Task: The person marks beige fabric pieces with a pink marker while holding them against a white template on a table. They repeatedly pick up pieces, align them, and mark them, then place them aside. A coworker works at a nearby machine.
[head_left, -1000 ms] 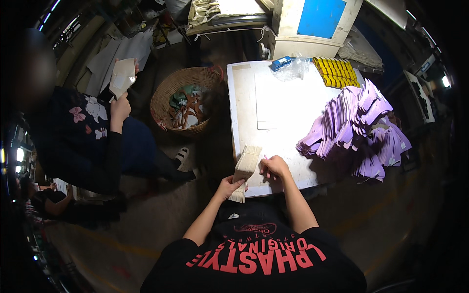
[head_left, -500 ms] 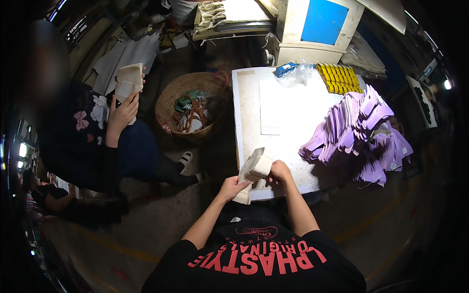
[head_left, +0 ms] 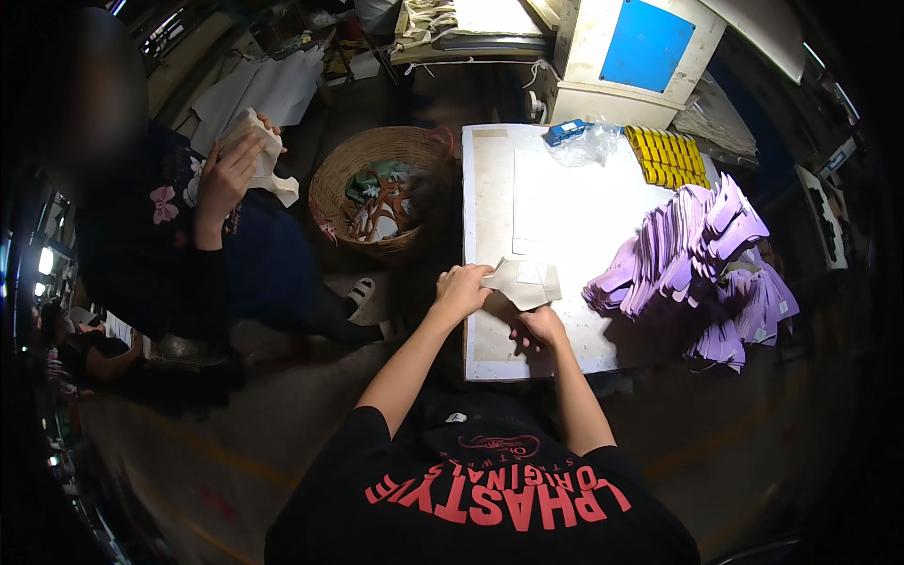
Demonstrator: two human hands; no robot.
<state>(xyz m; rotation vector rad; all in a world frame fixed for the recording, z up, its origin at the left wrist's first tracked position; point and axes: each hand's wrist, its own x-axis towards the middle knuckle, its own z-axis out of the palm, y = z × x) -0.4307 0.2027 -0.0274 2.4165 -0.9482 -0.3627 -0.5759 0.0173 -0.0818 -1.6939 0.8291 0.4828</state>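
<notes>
Over the near part of the white table (head_left: 487, 353) I hold a bundle of cream-coloured cut pieces (head_left: 524, 285) with curved outlines and a small white patch on top. My left hand (head_left: 463, 290) is closed on the bundle's left end, knuckles up. My right hand (head_left: 543, 326) grips its lower right edge, the thumb near the top and the other fingers curled below. On the table's right side lie stacks of purple cut pieces (head_left: 650, 250), fanned out and partly hanging past the edge.
At the table's back are yellow strips (head_left: 667, 157), a blue box (head_left: 565, 131) and clear plastic (head_left: 598, 144). A wicker basket of scraps (head_left: 330, 179) stands left of the table. Farther left, a seated co-worker (head_left: 226, 179) handles similar cream pieces. Behind the table is a machine with a blue panel (head_left: 648, 42).
The cream bundle has turned from standing tilted to lying flatter, farther out over the table. My left hand has moved up to its left end. The co-worker's pieces have turned too.
</notes>
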